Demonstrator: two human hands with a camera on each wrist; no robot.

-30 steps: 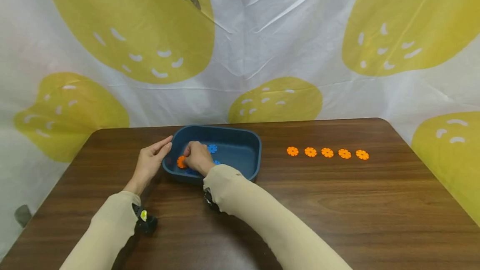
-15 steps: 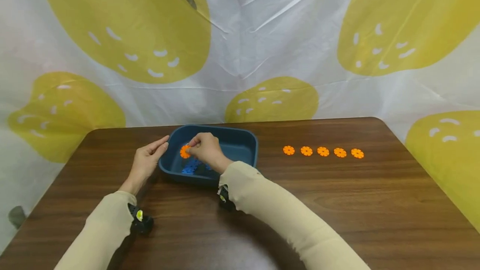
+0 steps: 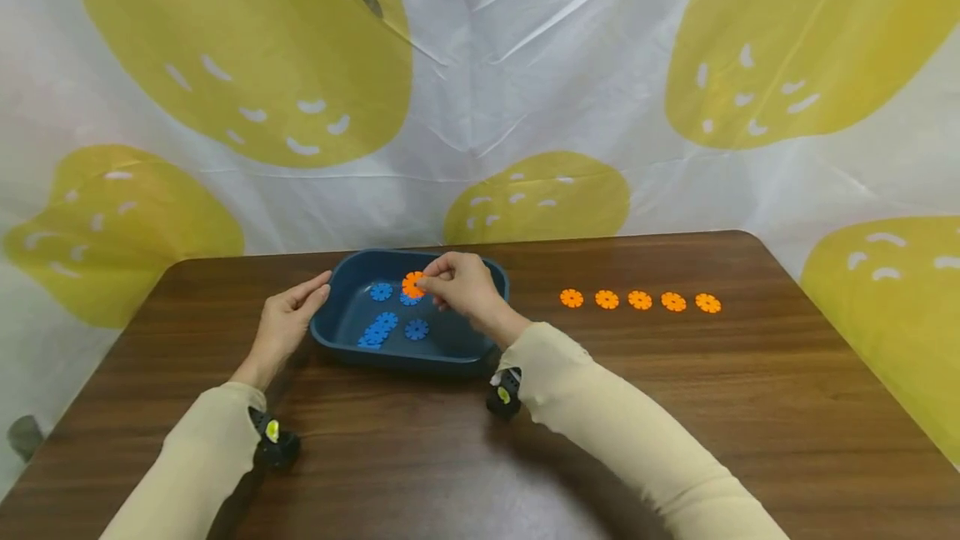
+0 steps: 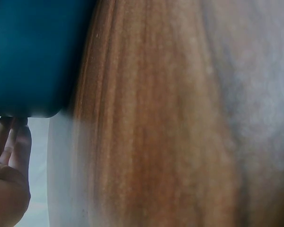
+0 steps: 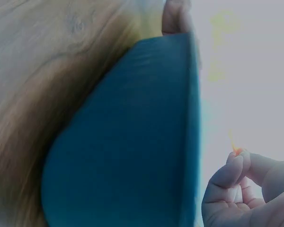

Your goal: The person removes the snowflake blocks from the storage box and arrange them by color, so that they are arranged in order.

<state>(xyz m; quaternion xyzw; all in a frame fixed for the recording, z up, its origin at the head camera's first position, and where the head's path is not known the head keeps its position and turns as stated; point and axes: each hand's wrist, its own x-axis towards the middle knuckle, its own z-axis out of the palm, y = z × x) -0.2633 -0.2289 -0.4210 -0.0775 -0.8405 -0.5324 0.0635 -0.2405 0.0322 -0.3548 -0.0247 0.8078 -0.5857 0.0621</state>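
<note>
My right hand (image 3: 468, 286) pinches an orange notched plastic disc (image 3: 413, 284) between thumb and index finger, held up over the dark blue tray (image 3: 420, 363). In the right wrist view only a thin orange edge of the disc (image 5: 235, 147) shows at the fingertips. Several blue notched discs lie in the tray, among them a single disc (image 3: 416, 329) and an overlapping cluster (image 3: 377, 330); the orange disc partly covers another blue one. My left hand (image 3: 283, 323) touches the tray's left end with straight fingers, also visible against its wall in the left wrist view.
Several orange discs (image 3: 640, 300) lie in a spaced row on the brown wooden table (image 3: 637, 407), to the right of the tray. A white cloth (image 3: 517, 90) with yellow fruit prints hangs behind the table's back edge.
My right hand has lifted the orange disc from the tray's left part and moved it rightward, uncovering more blue discs. The left hand stays at the tray's end. The head view has shifted slightly.
</note>
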